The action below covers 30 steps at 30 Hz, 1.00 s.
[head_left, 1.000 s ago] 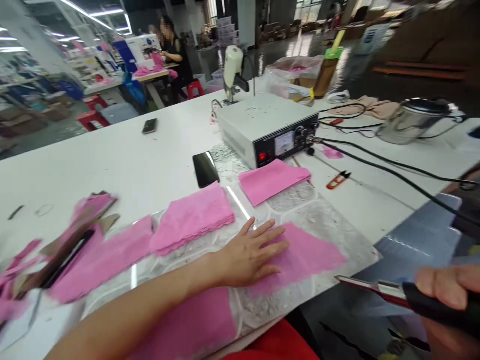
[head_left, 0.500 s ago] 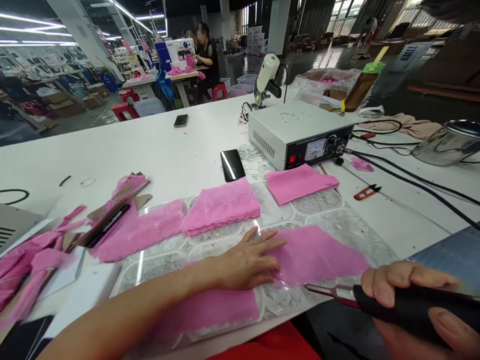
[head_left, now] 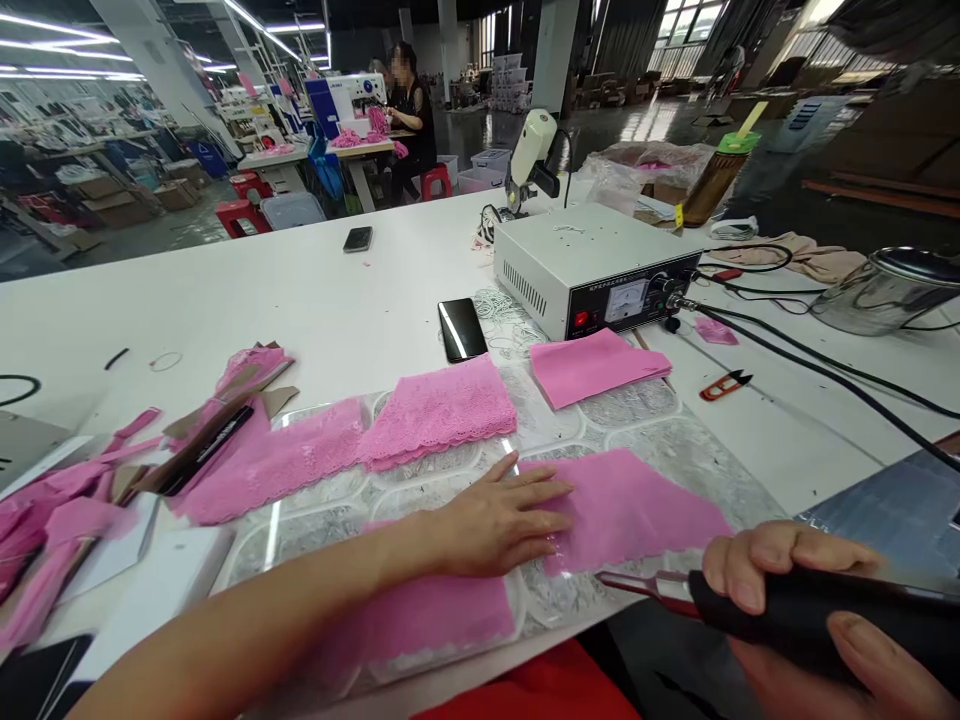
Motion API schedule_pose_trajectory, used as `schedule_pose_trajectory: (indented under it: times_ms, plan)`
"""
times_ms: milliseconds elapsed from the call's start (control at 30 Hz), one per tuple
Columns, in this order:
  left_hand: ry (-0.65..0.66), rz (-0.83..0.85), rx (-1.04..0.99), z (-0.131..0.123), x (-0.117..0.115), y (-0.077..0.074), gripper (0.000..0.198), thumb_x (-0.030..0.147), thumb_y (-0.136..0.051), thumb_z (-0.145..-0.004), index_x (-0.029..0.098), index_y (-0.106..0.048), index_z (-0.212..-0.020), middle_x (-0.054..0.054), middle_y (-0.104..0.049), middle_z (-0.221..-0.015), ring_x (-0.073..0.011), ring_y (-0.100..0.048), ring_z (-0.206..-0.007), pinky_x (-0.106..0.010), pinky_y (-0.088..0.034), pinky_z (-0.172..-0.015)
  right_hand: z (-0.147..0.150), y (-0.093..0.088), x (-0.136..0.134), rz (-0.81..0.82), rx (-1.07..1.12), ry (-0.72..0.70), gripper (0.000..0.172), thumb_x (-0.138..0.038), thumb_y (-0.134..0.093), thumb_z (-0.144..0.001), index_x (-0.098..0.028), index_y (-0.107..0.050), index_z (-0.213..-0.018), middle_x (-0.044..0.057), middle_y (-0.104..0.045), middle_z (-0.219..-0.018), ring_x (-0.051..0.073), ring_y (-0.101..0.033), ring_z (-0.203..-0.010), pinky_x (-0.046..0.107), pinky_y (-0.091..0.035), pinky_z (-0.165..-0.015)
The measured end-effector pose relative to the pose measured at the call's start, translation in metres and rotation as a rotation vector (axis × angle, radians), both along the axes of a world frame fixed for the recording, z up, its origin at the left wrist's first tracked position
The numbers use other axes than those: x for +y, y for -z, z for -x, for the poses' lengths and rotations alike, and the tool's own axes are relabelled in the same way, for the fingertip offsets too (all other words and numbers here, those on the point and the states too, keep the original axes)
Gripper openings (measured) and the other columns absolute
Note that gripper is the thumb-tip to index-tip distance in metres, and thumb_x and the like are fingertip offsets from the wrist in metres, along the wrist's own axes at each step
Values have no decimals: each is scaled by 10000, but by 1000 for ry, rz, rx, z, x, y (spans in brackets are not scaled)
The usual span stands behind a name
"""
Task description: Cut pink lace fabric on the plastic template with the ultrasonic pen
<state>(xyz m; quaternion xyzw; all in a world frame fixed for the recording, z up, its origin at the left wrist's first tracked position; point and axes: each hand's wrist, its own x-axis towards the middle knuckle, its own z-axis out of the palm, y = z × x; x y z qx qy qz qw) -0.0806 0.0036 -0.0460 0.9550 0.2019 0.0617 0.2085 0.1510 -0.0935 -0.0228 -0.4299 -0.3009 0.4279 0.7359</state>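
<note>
My left hand (head_left: 502,515) lies flat with fingers spread on the left end of a pink fabric piece (head_left: 637,505), on a patterned clear mat (head_left: 679,440). Held in my right hand (head_left: 795,590) is a black-handled tool with a narrow metal tip (head_left: 757,600); the tip is close to the fabric's lower edge, and I cannot tell whether it touches the mat. Under my left forearm a second pink piece (head_left: 442,615) is partly hidden. Beyond my hand lie a stack of pink lace pieces (head_left: 442,410) and a folded pink stack (head_left: 596,368).
A grey control box (head_left: 600,270) with a meter and cables stands at the back. Nearby are a phone (head_left: 462,330), orange thread snips (head_left: 725,385) and a glass jar (head_left: 885,290). Pink straps and cardboard (head_left: 202,430) lie at left. A person (head_left: 411,115) sits at a sewing machine.
The view has shifted slightly. My right hand and the tool tip have moved a little to the left. My left hand stays spread on the fabric.
</note>
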Motion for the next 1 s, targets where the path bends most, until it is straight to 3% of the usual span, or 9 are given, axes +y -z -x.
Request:
schedule_pose_trajectory:
  times_ms: [333, 833, 1000]
  plan:
    - [-42, -48, 152, -19, 6, 0, 393, 362, -430, -1035, 239, -524, -1396, -77, -356, -1566, -290, -254, -1478, -593, -124, -1190, 2, 9, -3, -57, -3, -45, 220, -367, -700, -732, -232, -581, -858, -17, -443, -777, 116, -451, -580, 301, -484, -530]
    - [-92, -147, 103, -20, 2, 13, 384, 407, -438, -1027, 279, -554, -1371, -72, -391, -1549, -292, -291, -1464, -572, -175, -1181, 25, 4, 7, -134, -66, -156, 171, -325, -678, -755, -222, -607, -871, -8, -505, -764, 117, -506, -565, 287, -498, -494]
    - [-102, -166, 75, -20, 2, 16, 386, 411, -445, -1023, 277, -562, -1366, -79, -399, -1544, -297, -290, -1464, -570, -183, -1181, 29, 7, 8, -122, -72, -144, 178, -310, -683, -745, -231, -601, -882, -10, -514, -780, 123, -526, -581, 312, -525, -548]
